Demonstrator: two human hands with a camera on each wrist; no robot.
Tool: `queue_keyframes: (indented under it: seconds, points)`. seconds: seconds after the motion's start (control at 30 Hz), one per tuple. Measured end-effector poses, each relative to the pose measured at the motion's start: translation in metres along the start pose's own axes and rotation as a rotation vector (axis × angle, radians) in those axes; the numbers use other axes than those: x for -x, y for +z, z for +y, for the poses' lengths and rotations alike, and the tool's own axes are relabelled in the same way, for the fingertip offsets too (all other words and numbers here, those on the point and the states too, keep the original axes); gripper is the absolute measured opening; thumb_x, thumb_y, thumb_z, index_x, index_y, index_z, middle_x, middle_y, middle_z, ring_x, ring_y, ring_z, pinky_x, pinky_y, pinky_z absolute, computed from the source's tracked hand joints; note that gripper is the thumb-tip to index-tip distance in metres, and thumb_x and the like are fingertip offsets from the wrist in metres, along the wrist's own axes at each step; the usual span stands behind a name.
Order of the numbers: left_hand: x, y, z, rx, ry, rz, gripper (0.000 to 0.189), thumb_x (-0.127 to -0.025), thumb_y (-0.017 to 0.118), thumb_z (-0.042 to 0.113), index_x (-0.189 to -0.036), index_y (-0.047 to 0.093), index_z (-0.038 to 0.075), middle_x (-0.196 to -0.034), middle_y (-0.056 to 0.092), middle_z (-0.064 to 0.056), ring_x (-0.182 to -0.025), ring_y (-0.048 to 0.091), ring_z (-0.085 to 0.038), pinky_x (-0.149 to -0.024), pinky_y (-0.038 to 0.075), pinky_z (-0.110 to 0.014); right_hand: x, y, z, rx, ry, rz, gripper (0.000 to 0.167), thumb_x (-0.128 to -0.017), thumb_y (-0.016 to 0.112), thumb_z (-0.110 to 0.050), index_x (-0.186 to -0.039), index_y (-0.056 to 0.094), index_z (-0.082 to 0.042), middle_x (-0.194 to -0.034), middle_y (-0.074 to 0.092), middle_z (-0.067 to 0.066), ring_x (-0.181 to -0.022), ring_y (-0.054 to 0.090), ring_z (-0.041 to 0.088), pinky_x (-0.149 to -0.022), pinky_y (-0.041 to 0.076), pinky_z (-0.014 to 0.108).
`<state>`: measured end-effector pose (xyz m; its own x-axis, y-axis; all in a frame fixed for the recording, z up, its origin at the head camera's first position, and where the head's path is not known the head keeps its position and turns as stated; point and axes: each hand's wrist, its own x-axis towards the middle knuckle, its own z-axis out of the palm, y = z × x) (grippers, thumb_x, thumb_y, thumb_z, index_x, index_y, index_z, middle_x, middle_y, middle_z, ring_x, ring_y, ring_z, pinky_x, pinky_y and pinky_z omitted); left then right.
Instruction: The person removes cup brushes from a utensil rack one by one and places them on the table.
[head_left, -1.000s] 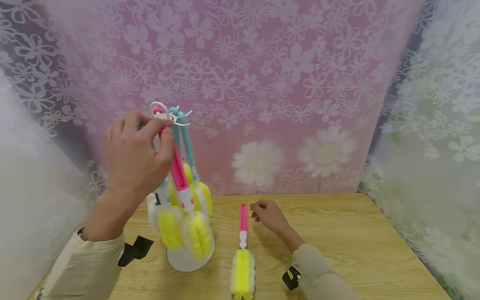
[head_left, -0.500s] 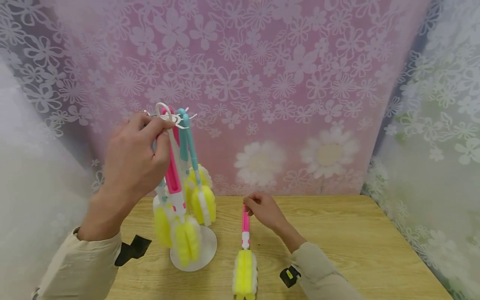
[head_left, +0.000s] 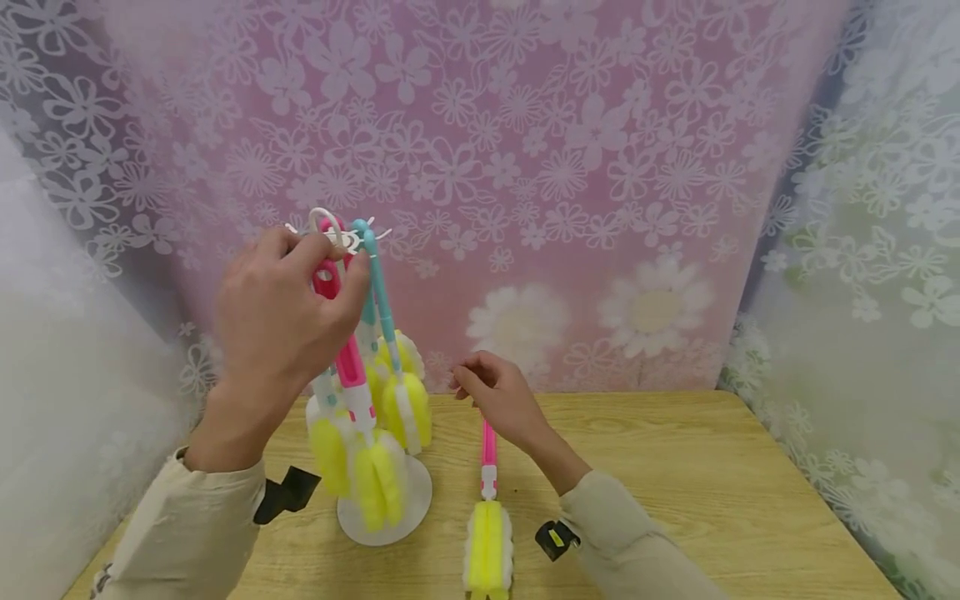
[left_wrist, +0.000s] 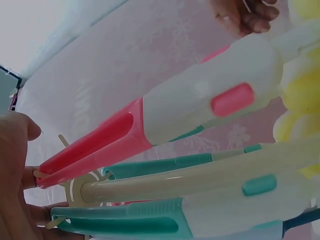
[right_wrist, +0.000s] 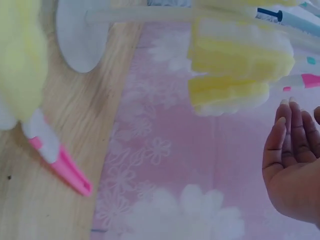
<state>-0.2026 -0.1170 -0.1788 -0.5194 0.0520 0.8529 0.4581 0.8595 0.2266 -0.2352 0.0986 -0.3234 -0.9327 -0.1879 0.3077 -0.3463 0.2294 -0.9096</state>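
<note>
A white stand (head_left: 420, 500) with a round base and a hooked top holds several hanging sponge bottle brushes. My left hand (head_left: 281, 325) grips the stand's top, its fingers at the hooks beside a pink-handled brush (left_wrist: 100, 142) and a teal-handled brush (left_wrist: 125, 222). Yellow-and-white sponge heads (head_left: 378, 487) hang below. Another pink-handled bottle brush (head_left: 487, 546) lies on the table right of the base. Above its handle end, my right hand (head_left: 504, 398) is raised with loosely bent fingers. In the right wrist view that hand (right_wrist: 295, 160) holds nothing.
A light wooden table (head_left: 637, 492) lies under everything. Behind it hangs a pink floral curtain (head_left: 525, 167), with pale floral sheets (head_left: 885, 292) at the sides. Black wrist straps (head_left: 288, 493) sit at both sleeves.
The stand's hanging brushes have turned around it since the first frame. My right hand moved to the lying brush's handle end, then up and left. That brush still lies on the table.
</note>
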Motion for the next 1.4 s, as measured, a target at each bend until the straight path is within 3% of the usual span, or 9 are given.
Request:
queue_keyframes:
  seconds: [0.27, 0.43, 0.57, 0.8, 0.97, 1.23, 1.4]
  points:
    - [-0.001, 0.010, 0.001, -0.049, -0.020, 0.102, 0.048, -0.084, 0.060, 0.056, -0.079, 0.066, 0.008, -0.074, 0.050, -0.011, -0.068, 0.049, -0.030, -0.068, 0.041, -0.046, -0.004, 0.020, -0.058, -0.041, -0.150, 0.003, 0.027, -0.097, 0.053, -0.013, -0.120, 0.060, 0.001, -0.112, 0.063, 0.014, -0.098, 0.060, 0.027, -0.082, 0.050, 0.033]
    - [-0.002, 0.016, 0.002, -0.040, 0.001, 0.171, 0.044, -0.085, 0.062, 0.051, -0.074, 0.063, 0.008, -0.073, 0.050, -0.013, -0.064, 0.049, -0.032, -0.063, 0.041, -0.046, -0.027, 0.035, -0.048, -0.013, -0.217, -0.015, 0.038, -0.095, 0.058, -0.028, -0.129, 0.058, -0.010, -0.122, 0.061, 0.000, -0.104, 0.058, 0.016, -0.089, 0.047, 0.037]
    - [-0.002, 0.018, 0.005, -0.007, 0.004, 0.167, 0.040, -0.085, 0.061, 0.045, -0.072, 0.060, 0.008, -0.074, 0.050, -0.013, -0.063, 0.047, -0.032, -0.061, 0.040, -0.045, -0.038, 0.042, -0.042, 0.018, -0.233, -0.001, 0.040, -0.092, 0.062, -0.033, -0.127, 0.060, -0.013, -0.116, 0.063, -0.006, -0.099, 0.059, 0.011, -0.085, 0.049, 0.034]
    - [-0.003, 0.021, 0.008, 0.018, 0.000, 0.164, 0.037, -0.084, 0.060, 0.042, -0.073, 0.061, 0.006, -0.074, 0.050, -0.013, -0.068, 0.049, -0.031, -0.067, 0.041, -0.046, -0.039, 0.046, -0.043, 0.043, -0.233, 0.034, 0.036, -0.092, 0.062, -0.032, -0.123, 0.063, -0.013, -0.108, 0.066, -0.003, -0.096, 0.060, 0.012, -0.083, 0.050, 0.032]
    - [-0.003, 0.022, 0.007, 0.031, -0.001, 0.165, 0.036, -0.084, 0.059, 0.042, -0.073, 0.060, 0.007, -0.074, 0.050, -0.013, -0.069, 0.049, -0.031, -0.068, 0.041, -0.047, -0.037, 0.042, -0.044, 0.014, -0.243, 0.014, 0.034, -0.092, 0.063, -0.030, -0.121, 0.065, -0.011, -0.105, 0.068, 0.001, -0.095, 0.060, 0.016, -0.083, 0.050, 0.037]
    - [-0.004, 0.022, 0.003, 0.072, 0.002, 0.156, 0.031, -0.083, 0.061, 0.036, -0.077, 0.061, 0.005, -0.076, 0.050, -0.013, -0.065, 0.047, -0.030, -0.062, 0.039, -0.042, -0.036, 0.033, -0.052, 0.035, -0.195, -0.032, 0.030, -0.090, 0.065, -0.029, -0.114, 0.068, -0.011, -0.095, 0.067, -0.003, -0.085, 0.062, 0.012, -0.079, 0.051, 0.029]
    - [-0.002, 0.021, 0.003, 0.096, -0.014, 0.124, 0.029, -0.083, 0.063, 0.033, -0.079, 0.062, 0.005, -0.080, 0.051, -0.014, -0.071, 0.048, -0.030, -0.069, 0.040, -0.043, -0.035, 0.027, -0.053, 0.049, -0.191, -0.024, 0.032, -0.090, 0.066, -0.029, -0.115, 0.067, -0.009, -0.094, 0.068, -0.003, -0.084, 0.062, 0.014, -0.079, 0.051, 0.029]
